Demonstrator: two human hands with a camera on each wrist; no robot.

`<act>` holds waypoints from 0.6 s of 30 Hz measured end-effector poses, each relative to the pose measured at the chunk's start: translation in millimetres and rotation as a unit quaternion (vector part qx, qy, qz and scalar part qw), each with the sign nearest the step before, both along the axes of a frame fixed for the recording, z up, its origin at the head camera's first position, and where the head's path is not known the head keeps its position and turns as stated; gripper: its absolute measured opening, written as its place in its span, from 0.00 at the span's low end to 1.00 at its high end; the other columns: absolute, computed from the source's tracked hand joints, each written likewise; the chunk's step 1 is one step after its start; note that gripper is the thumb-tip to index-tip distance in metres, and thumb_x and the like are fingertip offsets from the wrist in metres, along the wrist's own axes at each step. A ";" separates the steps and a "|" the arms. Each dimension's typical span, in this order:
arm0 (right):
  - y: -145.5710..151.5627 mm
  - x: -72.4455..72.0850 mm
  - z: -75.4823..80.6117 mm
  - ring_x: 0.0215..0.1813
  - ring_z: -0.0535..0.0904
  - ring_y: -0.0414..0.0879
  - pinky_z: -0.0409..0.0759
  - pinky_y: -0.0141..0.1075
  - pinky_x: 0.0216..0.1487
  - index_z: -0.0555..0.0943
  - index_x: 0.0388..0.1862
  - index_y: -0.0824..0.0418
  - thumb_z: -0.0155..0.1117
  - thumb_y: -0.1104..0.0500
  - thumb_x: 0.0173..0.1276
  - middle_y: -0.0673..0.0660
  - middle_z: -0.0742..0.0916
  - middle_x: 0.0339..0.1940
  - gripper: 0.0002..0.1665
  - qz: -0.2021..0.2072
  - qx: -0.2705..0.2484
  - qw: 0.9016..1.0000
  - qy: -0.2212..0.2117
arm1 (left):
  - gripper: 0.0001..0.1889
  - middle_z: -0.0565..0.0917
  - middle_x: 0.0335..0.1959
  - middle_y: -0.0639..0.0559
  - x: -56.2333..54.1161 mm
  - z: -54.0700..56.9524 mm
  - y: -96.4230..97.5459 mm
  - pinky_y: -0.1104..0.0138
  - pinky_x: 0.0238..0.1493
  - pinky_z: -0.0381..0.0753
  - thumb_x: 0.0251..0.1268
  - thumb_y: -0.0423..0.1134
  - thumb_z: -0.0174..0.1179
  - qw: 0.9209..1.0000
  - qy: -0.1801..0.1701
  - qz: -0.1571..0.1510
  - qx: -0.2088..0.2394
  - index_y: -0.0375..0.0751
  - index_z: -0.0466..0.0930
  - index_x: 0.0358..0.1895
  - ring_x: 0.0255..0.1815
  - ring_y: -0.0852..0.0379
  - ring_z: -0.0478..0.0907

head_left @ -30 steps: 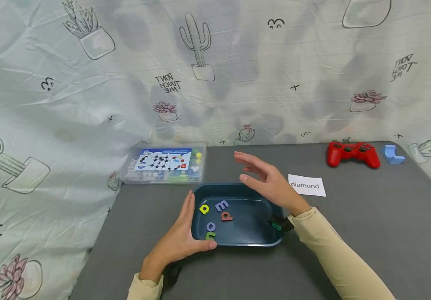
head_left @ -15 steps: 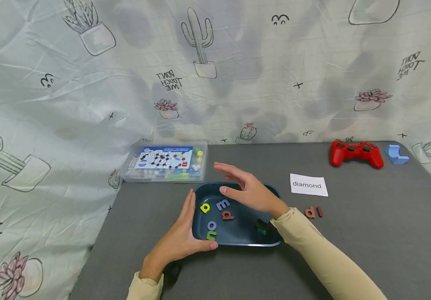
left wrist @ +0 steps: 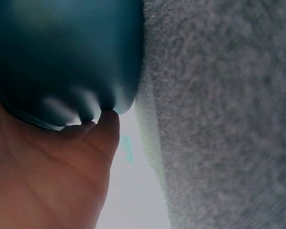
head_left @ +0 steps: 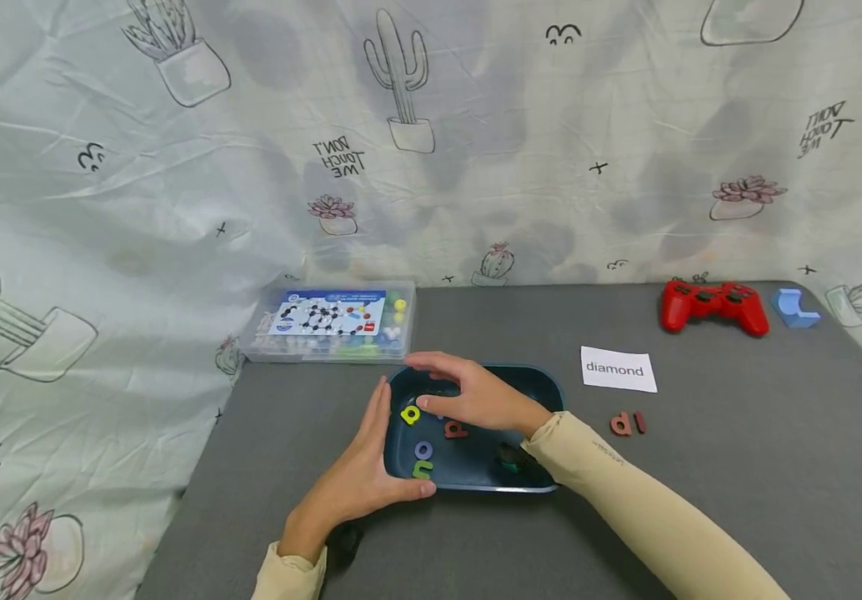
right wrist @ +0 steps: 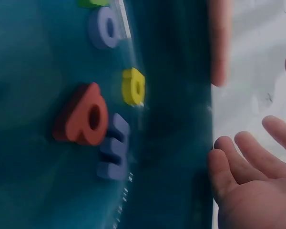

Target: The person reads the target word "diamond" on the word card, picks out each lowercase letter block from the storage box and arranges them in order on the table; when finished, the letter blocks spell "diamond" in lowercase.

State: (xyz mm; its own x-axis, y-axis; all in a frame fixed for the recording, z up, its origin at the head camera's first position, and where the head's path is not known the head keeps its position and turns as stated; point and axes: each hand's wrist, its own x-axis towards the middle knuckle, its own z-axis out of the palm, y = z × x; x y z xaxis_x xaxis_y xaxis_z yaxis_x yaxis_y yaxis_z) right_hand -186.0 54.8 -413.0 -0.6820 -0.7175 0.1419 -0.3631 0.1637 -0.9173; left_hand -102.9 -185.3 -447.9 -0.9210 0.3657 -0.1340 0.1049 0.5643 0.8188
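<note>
**Mid-reach, nothing pinched**

Draped behind: white cloth with cactus prints (head_left: 251, 200). Underneath: dark grey table (head_left: 761, 467). At centre: glossy blue-green rectangular tray with rounded corners (head_left: 476, 477), five letters inside. Behind it, leftward: clear plastic case with blue-and-white label (head_left: 326, 325).

At the tray's near-left corner: left hand (head_left: 359, 471), fingers straight, thumb spread wide, pressing outer wall and near rim. Over the far-left part: right hand (head_left: 479, 400), fingers loosely extended, thumb well apart, holding nothing visible.

Farther right: red game controller (head_left: 716, 308), white paper card printed "diamond" (head_left: 618, 369), light-blue block (head_left: 799, 315).

Smallest, in the tray: chunky red letter (right wrist: 78, 121), purple m (right wrist: 112, 147), yellow letter (right wrist: 129, 90), purple o (right wrist: 98, 31), green n (head_left: 416, 469). On the table, near the card: brown-red d (head_left: 614, 424), dark-red i (head_left: 640, 423).

Step, judged: bracing the tray, reaching for a letter. Next move: calls for lowering fingertips, narrowing onto one letter, bracing throughout.
</note>
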 end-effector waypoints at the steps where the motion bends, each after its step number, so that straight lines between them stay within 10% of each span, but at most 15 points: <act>1: -1.7 -0.6 -0.8 0.82 0.66 0.51 0.63 0.49 0.80 0.68 0.83 0.62 0.65 0.56 0.81 0.58 0.71 0.82 0.37 0.002 0.006 1.000 0.000 | 0.76 0.26 0.88 0.55 -0.1 0.2 -0.2 0.37 0.79 0.54 0.54 0.58 0.82 1.000 -0.001 0.000 0.000 0.50 0.25 0.89 0.88 0.42 0.37; 18: -15.7 -4.4 -13.9 0.73 0.76 0.57 0.72 0.56 0.74 0.75 0.79 0.60 0.68 0.53 0.79 0.58 0.78 0.77 0.33 0.007 0.111 0.994 -0.018 | 0.74 0.25 0.88 0.57 0.2 0.2 -1.3 0.37 0.78 0.56 0.57 0.59 0.80 1.000 -0.010 0.000 -0.008 0.53 0.23 0.88 0.88 0.42 0.38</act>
